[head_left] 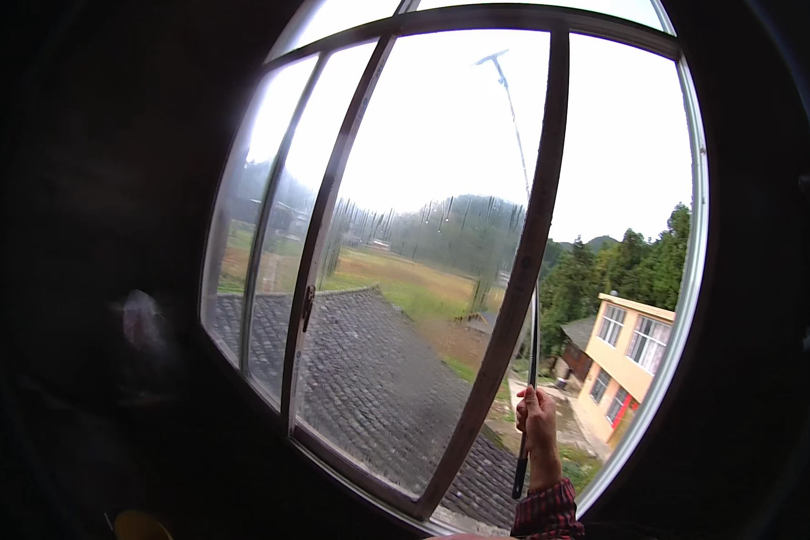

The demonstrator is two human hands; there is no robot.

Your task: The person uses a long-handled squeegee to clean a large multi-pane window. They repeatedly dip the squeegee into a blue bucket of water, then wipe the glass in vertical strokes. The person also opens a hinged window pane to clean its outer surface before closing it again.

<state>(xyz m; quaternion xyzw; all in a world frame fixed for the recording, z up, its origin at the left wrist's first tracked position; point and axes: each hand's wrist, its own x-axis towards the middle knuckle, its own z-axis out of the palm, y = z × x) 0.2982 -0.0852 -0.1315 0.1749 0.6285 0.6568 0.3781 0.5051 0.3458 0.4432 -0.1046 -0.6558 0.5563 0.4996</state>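
My right hand (537, 421) is closed around the dark lower grip of a long-handled squeegee (535, 346). It reaches out through the open right part of the sliding window, a striped sleeve at the wrist. The handle runs up behind the window's middle upright, on the outer side of the glass. High against the middle pane (441, 135), the squeegee's head (492, 58) shows through, slightly tilted. Water drops and streaks mark that pane lower down. My left hand does not show.
A brown sash frame (513, 315) stands just left of my arm, and the pale outer frame (697, 180) curves to the right. Outside are a tiled roof (369, 360), a yellowish building (634, 346), fields and trees. Dark walls surround the window. Something yellow (141, 524) sits at the lower left.
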